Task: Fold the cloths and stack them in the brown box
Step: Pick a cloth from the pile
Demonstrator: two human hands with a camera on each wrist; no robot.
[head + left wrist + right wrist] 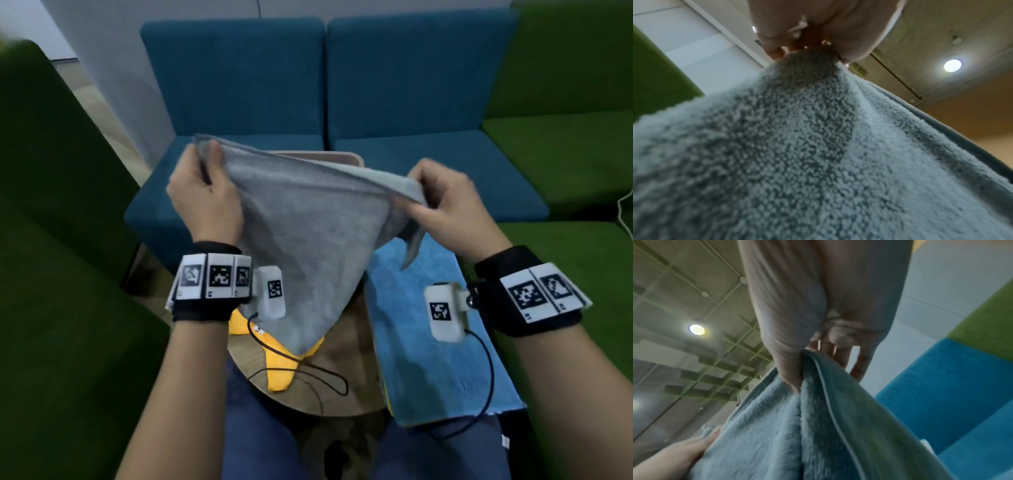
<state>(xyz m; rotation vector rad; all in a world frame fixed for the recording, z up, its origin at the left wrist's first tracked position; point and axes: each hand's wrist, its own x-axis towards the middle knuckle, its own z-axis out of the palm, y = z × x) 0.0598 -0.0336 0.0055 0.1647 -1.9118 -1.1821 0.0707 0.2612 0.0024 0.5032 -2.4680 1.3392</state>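
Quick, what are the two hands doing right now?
Left hand: pinches one corner of the grey cloth.
Right hand: pinches the cloth's other corner.

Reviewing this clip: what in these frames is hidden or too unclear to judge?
- Brown box: no view shows it clearly.
- Yellow cloth: head view, mostly covered by the grey cloth.
- Wooden table: head view, hidden under the cloths, including the blue cloth.
- Left hand: left wrist view, fingertips buried in grey cloth.
- Right hand: motion-blurred.

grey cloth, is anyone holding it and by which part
Yes. The grey cloth is held up in the air: the left hand pinches one top corner, the right hand grips the opposite end of the top edge.
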